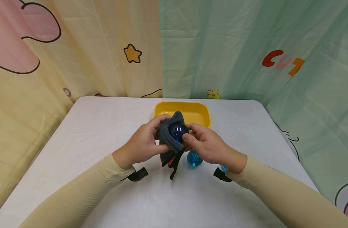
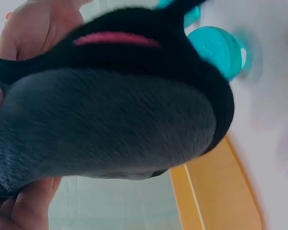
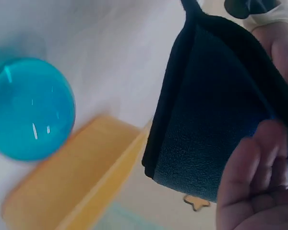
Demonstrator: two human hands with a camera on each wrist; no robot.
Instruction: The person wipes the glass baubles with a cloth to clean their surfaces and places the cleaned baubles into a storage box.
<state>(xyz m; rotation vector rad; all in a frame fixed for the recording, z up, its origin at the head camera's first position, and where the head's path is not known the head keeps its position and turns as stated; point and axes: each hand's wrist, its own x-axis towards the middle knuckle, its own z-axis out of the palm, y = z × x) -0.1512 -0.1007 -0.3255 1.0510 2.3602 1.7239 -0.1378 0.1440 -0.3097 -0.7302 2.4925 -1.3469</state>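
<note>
Left hand (image 1: 142, 141) grips dark-grey cloth (image 1: 164, 134) partly wrapped round blue ball (image 1: 177, 130); right hand (image 1: 209, 143) pinches blue ball, above bench (image 1: 188, 202), near yellow tray (image 1: 198, 114); turquoise ball (image 1: 194, 159) on bench

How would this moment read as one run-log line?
left grip: holds gray cloth; right grip: pinches dark blue ball; that ball: partly inside cloth; light blue ball: on table; yellow tray: farther back
</note>
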